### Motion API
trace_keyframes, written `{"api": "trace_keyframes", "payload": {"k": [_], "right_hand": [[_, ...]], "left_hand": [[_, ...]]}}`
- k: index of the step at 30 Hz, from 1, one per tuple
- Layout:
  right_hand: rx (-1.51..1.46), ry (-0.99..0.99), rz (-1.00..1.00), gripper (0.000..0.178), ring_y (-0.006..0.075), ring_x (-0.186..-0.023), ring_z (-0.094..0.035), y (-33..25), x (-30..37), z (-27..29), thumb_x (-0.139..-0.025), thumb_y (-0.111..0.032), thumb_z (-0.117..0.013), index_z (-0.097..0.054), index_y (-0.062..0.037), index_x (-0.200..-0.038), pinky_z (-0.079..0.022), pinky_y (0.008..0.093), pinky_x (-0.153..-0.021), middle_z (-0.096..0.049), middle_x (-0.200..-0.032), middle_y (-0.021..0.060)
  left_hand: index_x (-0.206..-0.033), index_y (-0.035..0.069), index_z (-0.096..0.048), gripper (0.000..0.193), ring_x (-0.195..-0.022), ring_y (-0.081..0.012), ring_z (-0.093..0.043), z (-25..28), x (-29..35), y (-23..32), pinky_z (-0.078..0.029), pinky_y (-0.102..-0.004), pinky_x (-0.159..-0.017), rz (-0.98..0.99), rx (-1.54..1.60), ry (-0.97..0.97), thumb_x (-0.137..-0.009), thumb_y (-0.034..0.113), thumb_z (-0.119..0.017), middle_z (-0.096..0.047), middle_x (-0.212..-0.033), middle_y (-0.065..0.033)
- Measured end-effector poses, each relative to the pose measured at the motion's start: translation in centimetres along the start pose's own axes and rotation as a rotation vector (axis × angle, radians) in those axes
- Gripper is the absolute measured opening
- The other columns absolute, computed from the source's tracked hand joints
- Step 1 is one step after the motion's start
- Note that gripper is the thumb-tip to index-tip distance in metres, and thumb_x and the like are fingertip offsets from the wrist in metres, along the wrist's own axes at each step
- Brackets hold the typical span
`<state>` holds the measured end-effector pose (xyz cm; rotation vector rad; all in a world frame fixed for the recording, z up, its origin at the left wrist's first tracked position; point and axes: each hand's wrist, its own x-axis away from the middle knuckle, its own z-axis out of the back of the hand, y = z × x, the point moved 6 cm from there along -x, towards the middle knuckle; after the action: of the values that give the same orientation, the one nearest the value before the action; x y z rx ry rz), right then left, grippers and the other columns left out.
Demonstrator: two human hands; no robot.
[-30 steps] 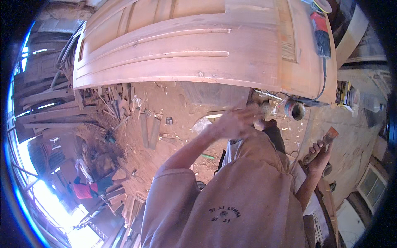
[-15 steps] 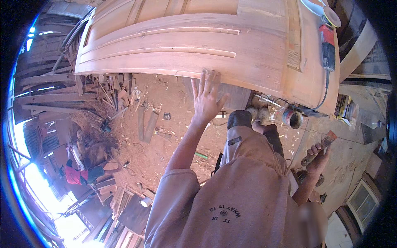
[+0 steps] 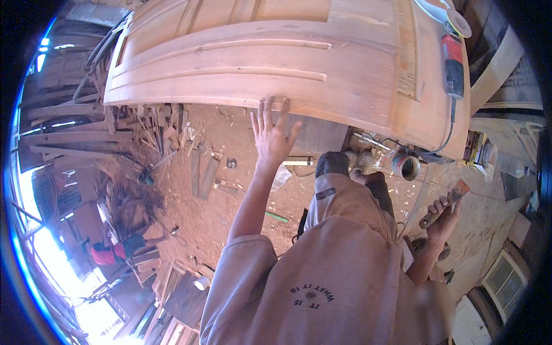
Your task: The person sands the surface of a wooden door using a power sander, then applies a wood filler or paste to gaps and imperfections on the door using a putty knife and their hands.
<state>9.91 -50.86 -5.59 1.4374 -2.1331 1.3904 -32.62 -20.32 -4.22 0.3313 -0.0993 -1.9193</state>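
A large panelled wooden door (image 3: 362, 75) lies flat across the top of the view, with raised mouldings and long grooves. My left hand (image 3: 273, 138) reaches up to its near edge, fingers spread, the fingertips over the edge and seemingly resting on the wood. Off to the right, away from the door, my right hand (image 3: 443, 221) is closed around the handle of a putty knife (image 3: 458, 192). Its broad, flat end is orange-brown and points up and to the right.
A red and black angle grinder (image 3: 453, 63) lies on the door's right end, its cord (image 3: 447, 138) hanging down. An open can (image 3: 408, 167) stands below near my feet. Wood offcuts (image 3: 207, 172) and shavings litter the dirt floor. At far left a person (image 3: 109, 253) bends near a timber pile.
My left hand has slid left along the door's edge, fingers still spread. My right hand holds the putty knife in nearly the same place. The person at far left has shifted slightly.
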Motion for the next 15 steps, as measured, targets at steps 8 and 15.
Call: {"api": "trace_keyframes", "payload": {"k": [8,15], "right_hand": [[-0.045,0.007,0.021,0.047,0.0097,-0.065,-0.043,0.8,0.0,0.1,-0.104,-0.043,-0.048,-0.05,-0.0093,-0.137,-0.041,0.0261,-0.059,-0.045,-0.081,-0.0021],[-0.058,-0.014,0.013,0.037,0.0096,-0.065,-0.043,1.4,-0.6,0.8,-0.104,-0.043,-0.049,-0.055,-0.0116,-0.123,-0.041,0.0264,-0.059,-0.045,-0.081,-0.002]], "left_hand": [[-0.147,0.016,-0.048,0.064,-0.146,-0.044,-0.028,-0.3,0.2,-0.1,-0.022,-0.0639,-0.116,-0.001,-0.001,-0.009,-0.092,0.042,-0.066,-0.036,-0.154,-0.0176],[-0.15,0.007,-0.043,0.07,-0.148,-0.0361,-0.03,-0.7,-0.6,1.9,-0.02,-0.0582,-0.119,-0.096,0.074,-0.075,-0.093,0.041,-0.064,-0.036,-0.157,-0.0183]]}}
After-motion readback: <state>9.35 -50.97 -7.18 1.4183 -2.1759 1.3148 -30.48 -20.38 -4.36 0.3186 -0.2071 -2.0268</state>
